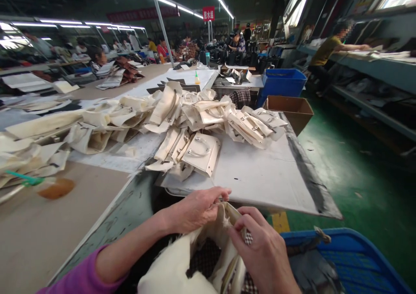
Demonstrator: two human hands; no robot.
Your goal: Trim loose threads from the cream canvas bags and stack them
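Observation:
Low in the middle of the head view, a cream bag piece with frayed edges and a dark checked lining hangs between my hands. The fingers of my left hand are closed on its upper edge. On the right side of the same edge, my right hand pinches the fabric between thumb and fingers. Just beyond my hands, a cream handbag with a looped handle lies on the white-covered table. Behind it is a heap of similar cream bag pieces.
A glue bottle with a green nozzle lies at left. A blue basket holding dark material is at lower right. Past the table's right edge stand a cardboard box and a blue bin. Several people work farther back.

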